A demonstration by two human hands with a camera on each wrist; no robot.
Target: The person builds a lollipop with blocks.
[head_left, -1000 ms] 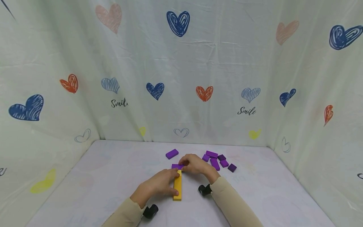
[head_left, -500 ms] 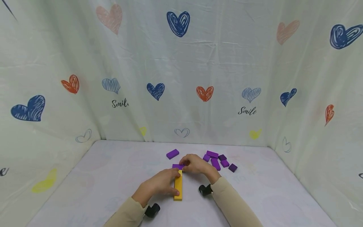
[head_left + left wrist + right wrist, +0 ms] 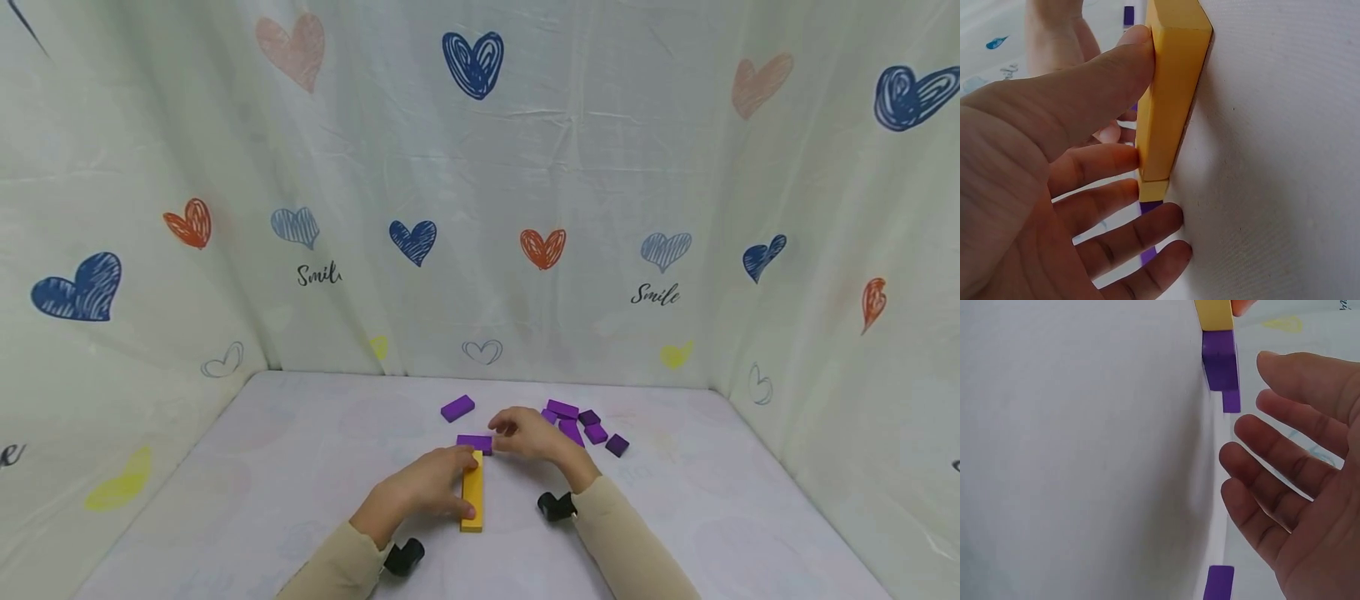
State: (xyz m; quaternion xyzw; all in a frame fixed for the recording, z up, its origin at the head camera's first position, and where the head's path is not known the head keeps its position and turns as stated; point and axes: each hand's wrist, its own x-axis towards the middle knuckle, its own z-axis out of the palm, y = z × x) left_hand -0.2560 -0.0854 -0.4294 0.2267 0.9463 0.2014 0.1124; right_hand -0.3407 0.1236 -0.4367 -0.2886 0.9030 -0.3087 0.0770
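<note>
In the head view, a long yellow block (image 3: 472,492) lies flat, pointing away from the person. A purple block (image 3: 474,442) lies crosswise at its far end; the right wrist view shows this purple block (image 3: 1219,359) up against the yellow one (image 3: 1215,315). The left hand (image 3: 423,487) rests on the yellow block, thumb near the close end and forefinger near the far end. Its other fingers spread past the block in the left wrist view. To the right of the crosswise block is the right hand (image 3: 531,435), fingers loosely bent and holding nothing.
One loose purple block (image 3: 457,407) lies behind the crosswise one. Several purple pieces (image 3: 570,431) are grouped at the back right, with a dark purple piece (image 3: 617,446) at their right edge. A white curtain (image 3: 480,183) with printed hearts surrounds the white table (image 3: 247,492).
The right hand has let go of the crosswise purple block and moved slightly right. The left hand stays on the yellow block.
</note>
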